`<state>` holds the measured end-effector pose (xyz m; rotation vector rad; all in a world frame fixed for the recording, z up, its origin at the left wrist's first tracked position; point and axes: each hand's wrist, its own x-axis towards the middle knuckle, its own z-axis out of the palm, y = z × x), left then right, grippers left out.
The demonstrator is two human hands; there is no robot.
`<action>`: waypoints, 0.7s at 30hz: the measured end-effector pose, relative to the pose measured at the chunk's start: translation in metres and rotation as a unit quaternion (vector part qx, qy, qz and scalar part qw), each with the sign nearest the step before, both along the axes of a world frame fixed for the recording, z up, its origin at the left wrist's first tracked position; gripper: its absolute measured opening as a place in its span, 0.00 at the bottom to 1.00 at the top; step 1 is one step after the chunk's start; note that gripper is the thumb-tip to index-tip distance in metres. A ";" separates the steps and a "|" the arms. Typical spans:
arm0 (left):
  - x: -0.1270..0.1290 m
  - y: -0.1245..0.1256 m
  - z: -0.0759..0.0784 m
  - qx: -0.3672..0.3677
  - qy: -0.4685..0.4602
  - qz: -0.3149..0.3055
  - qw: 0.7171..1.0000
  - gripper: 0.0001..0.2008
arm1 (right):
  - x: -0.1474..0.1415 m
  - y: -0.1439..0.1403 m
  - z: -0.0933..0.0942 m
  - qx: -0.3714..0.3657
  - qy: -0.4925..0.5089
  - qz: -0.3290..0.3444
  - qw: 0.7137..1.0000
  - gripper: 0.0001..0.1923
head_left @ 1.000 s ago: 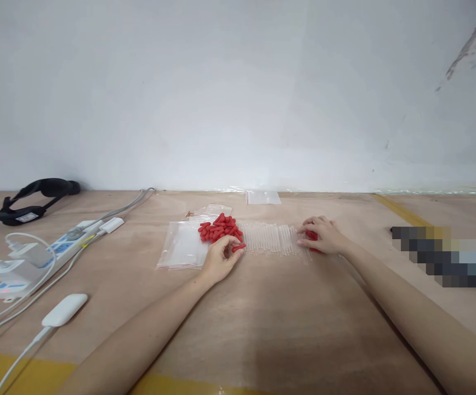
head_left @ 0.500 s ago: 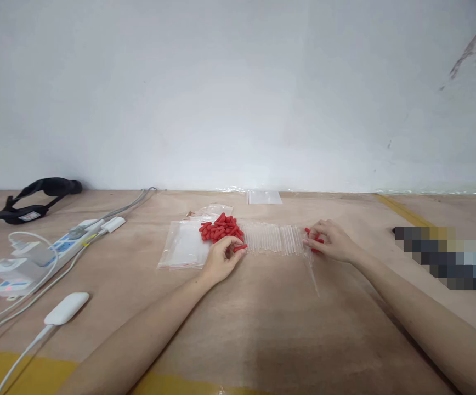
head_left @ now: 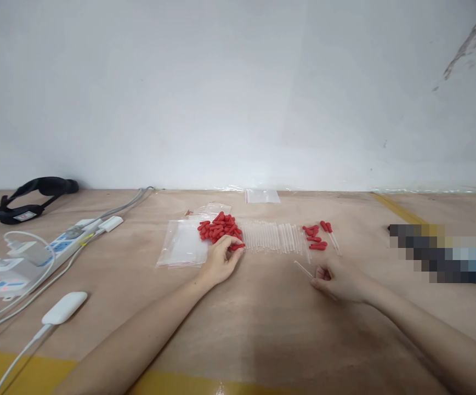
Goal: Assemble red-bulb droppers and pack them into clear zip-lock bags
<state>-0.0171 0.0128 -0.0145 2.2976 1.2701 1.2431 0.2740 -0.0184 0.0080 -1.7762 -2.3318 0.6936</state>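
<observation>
A pale wall is being met by the far edge of a wooden table, by which all the things below are being borne. On the left, a white power strip is being crowded by plugs and cables, while a black headband is being seen near the wall. At the middle, clear plastic bags are being shown lying flat. A row of clear tubes is being flanked on its left by a pile of red bulbs and on its right by a smaller cluster of red bulbs. Just beside that cluster, two bulb-topped tubes are being seen side by side. By the right hand, a single clear tube is being pinched between thumb and fingers, slanting toward the row, at the near side of the cluster. By the left hand, a single red bulb is being gripped between thumb and fingertips, at the pile's near edge.
</observation>
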 end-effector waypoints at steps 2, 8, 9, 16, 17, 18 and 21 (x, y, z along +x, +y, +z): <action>0.002 -0.002 0.000 -0.010 0.003 0.004 1.000 0.05 | -0.004 -0.004 0.008 0.022 0.020 0.027 0.999 0.09; 0.005 -0.006 -0.002 -0.047 0.026 0.000 0.999 0.09 | -0.033 0.001 0.019 0.132 0.173 0.111 0.970 0.07; 0.006 -0.006 -0.002 -0.047 0.025 -0.003 0.999 0.10 | -0.039 0.005 0.016 0.154 0.197 0.125 0.960 0.09; 0.006 -0.005 -0.001 -0.037 0.051 -0.002 0.998 0.10 | -0.068 0.019 -0.026 0.273 0.261 0.166 0.911 0.13; 0.007 -0.004 0.000 -0.036 0.055 -0.003 0.998 0.10 | -0.069 0.018 -0.029 0.275 0.263 0.167 0.910 0.13; 0.007 -0.004 0.000 -0.034 0.058 -0.005 0.998 0.10 | -0.069 0.018 -0.030 0.274 0.263 0.165 0.910 0.13; 0.008 -0.004 0.001 -0.029 0.062 -0.009 0.998 0.09 | -0.069 0.016 -0.030 0.274 0.262 0.153 0.913 0.13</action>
